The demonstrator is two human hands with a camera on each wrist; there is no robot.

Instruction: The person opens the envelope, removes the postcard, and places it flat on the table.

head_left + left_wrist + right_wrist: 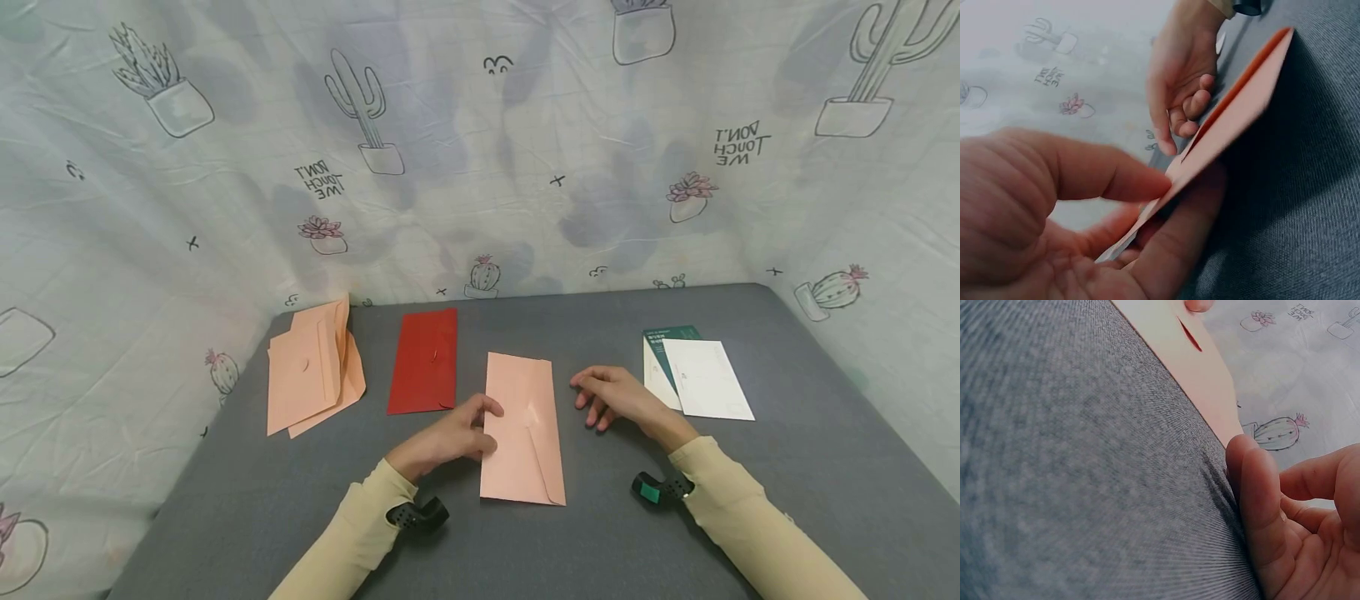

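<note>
A pink paper envelope [522, 433] stands out in the middle of the head view, long side pointing away from me. My left hand [461, 429] pinches its left edge between thumb and fingers; the left wrist view shows the thumb on one face of the envelope [1235, 119] and fingers behind it, the sheet tilted off the grey cloth. To the right of the envelope, my right hand [618, 396] hovers low over the table with loosely bent fingers and nothing in them. In the right wrist view its fingers [1260, 500] appear near the envelope's edge.
A red envelope [423, 362] lies to the left of the pink one. Further left is a stack of pink envelopes [303, 375]. At the right, a white card [708, 379] overlaps a green and white card [660, 375]. A patterned curtain [480, 150] hangs behind the grey table [585, 542].
</note>
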